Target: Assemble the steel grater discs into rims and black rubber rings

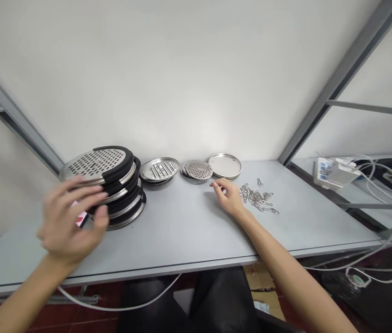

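Note:
My left hand (72, 219), slightly blurred, is raised with its fingers apart in front of a tall stack of round grater pieces (121, 194) with black and silver rims. The perforated top piece (96, 163) lies a little askew on that stack. My right hand (228, 194) hovers near the tabletop with thumb and forefinger pinched; whatever may be between them is too small to make out. Just right of it lies a loose pile of small metal clips (256, 196). Behind it are a stack of plain round trays (225, 165) and some perforated discs (199, 169).
Coarse grater plates (162, 169) are stacked beside the tall pile. A grey metal frame (338, 83) rises at the right, with a white power box (336, 173) and cables beyond it. The grey table's (182, 240) front edge runs above my legs.

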A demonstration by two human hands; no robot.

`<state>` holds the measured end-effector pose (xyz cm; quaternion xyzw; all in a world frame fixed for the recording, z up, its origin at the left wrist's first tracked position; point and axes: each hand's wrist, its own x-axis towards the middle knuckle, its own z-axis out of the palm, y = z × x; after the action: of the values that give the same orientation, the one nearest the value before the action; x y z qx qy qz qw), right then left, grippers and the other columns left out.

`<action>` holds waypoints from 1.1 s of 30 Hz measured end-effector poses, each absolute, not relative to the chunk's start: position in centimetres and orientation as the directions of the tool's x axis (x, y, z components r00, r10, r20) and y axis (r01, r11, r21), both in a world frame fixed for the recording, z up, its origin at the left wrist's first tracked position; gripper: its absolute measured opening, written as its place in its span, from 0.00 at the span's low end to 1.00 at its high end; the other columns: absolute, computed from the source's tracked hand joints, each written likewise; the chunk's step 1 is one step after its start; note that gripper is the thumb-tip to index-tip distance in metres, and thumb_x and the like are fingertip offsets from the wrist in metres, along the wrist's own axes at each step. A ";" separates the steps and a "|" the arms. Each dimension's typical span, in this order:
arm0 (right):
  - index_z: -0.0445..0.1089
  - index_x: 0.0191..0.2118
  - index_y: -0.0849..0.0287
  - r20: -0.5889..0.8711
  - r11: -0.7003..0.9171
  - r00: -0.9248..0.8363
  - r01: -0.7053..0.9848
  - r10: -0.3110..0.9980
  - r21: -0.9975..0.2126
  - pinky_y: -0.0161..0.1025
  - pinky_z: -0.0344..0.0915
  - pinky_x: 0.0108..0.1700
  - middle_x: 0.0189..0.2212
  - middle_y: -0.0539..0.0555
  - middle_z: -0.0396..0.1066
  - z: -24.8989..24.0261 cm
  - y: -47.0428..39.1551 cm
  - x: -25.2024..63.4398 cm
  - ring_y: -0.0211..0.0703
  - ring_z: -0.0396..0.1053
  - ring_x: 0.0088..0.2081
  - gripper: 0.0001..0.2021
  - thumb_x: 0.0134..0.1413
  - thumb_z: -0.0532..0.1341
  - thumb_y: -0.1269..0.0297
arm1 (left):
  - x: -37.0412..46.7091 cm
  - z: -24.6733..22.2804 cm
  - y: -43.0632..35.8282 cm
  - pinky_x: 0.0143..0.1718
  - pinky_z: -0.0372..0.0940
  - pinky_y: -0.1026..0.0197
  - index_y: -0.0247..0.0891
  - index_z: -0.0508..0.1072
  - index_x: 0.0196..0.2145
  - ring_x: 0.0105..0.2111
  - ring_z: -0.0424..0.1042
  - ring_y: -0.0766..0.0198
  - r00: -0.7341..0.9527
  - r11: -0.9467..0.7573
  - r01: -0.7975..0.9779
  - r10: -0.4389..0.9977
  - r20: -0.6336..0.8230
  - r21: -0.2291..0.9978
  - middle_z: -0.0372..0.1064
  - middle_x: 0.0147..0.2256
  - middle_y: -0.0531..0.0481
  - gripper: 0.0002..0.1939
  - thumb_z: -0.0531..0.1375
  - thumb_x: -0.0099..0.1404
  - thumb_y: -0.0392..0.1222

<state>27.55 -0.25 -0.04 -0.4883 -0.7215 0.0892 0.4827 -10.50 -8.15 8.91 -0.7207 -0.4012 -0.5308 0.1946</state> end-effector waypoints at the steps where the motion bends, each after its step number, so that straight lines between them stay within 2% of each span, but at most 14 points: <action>1: 0.73 0.33 0.58 0.606 0.507 -0.061 0.618 0.793 -0.601 0.39 0.65 0.34 0.33 0.56 0.74 -0.1 -0.2 27.5 0.43 0.69 0.32 0.14 0.64 0.53 0.59 | -9.0 8.4 -8.6 0.54 0.66 0.39 0.47 0.75 0.40 0.51 0.71 0.47 0.244 -0.678 0.733 0.336 0.910 0.054 0.75 0.40 0.50 0.15 0.65 0.54 0.34; 3: 0.73 0.33 0.58 0.589 0.497 -0.072 0.624 0.805 -0.603 0.39 0.65 0.34 0.33 0.56 0.74 -0.2 -0.2 27.5 0.43 0.69 0.32 0.14 0.64 0.53 0.59 | -6.0 7.3 -9.1 0.49 0.70 0.45 0.48 0.73 0.45 0.43 0.75 0.54 0.452 -0.812 0.584 0.342 0.824 0.017 0.75 0.39 0.51 0.18 0.62 0.58 0.31; 5: 0.73 0.35 0.58 0.551 0.479 -0.100 0.637 0.828 -0.604 0.39 0.66 0.35 0.33 0.56 0.75 -0.3 0.0 27.5 0.44 0.70 0.34 0.14 0.64 0.53 0.59 | -3.2 6.2 -8.6 0.47 0.71 0.48 0.46 0.72 0.47 0.39 0.76 0.57 0.532 -0.861 0.498 0.395 0.749 0.101 0.76 0.38 0.50 0.17 0.59 0.62 0.31; 7: 0.73 0.36 0.58 0.498 0.459 -0.142 0.653 0.855 -0.602 0.39 0.66 0.36 0.34 0.56 0.75 -0.6 0.1 27.5 0.44 0.70 0.34 0.13 0.63 0.53 0.60 | -0.8 5.3 -7.2 0.45 0.71 0.51 0.44 0.73 0.46 0.40 0.75 0.57 0.578 -0.836 0.512 0.505 0.641 0.197 0.75 0.39 0.47 0.12 0.58 0.65 0.36; 10: 0.74 0.38 0.58 0.424 0.456 -0.226 0.670 0.877 -0.586 0.39 0.66 0.37 0.35 0.56 0.75 -0.9 0.2 27.4 0.43 0.70 0.34 0.12 0.62 0.54 0.61 | 1.9 4.2 -4.1 0.49 0.69 0.52 0.41 0.73 0.47 0.45 0.73 0.56 0.589 -0.768 0.558 0.633 0.503 0.314 0.73 0.45 0.45 0.11 0.57 0.67 0.39; 13: 0.74 0.39 0.59 0.395 0.483 -0.295 0.674 0.870 -0.560 0.39 0.66 0.38 0.37 0.57 0.75 -0.9 0.2 27.3 0.43 0.70 0.35 0.11 0.61 0.55 0.63 | 3.4 3.3 -1.1 0.52 0.67 0.50 0.40 0.73 0.49 0.48 0.71 0.54 0.598 -0.734 0.601 0.675 0.433 0.314 0.71 0.48 0.44 0.14 0.59 0.66 0.41; 22: 0.74 0.39 0.58 0.415 0.476 -0.264 0.666 0.870 -0.574 0.39 0.66 0.38 0.36 0.56 0.75 -0.4 -0.1 27.2 0.45 0.71 0.38 0.10 0.62 0.55 0.64 | 3.1 -0.3 0.2 0.53 0.65 0.47 0.38 0.74 0.47 0.48 0.70 0.52 0.548 -0.662 0.668 0.746 0.379 0.340 0.72 0.46 0.43 0.14 0.59 0.66 0.43; 33: 0.74 0.39 0.58 0.405 0.493 -0.301 0.674 0.863 -0.550 0.40 0.66 0.37 0.35 0.56 0.75 -0.5 -0.2 26.9 0.45 0.71 0.36 0.10 0.61 0.55 0.64 | 2.9 -0.2 -0.2 0.52 0.67 0.49 0.39 0.75 0.45 0.46 0.72 0.53 0.548 -0.686 0.623 0.726 0.416 0.376 0.73 0.44 0.43 0.11 0.59 0.65 0.41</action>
<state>26.87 -0.22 -0.50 -0.4837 -0.7944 0.1392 0.3398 2.92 -0.20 -0.18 -0.8748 -0.3856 -0.2785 -0.0923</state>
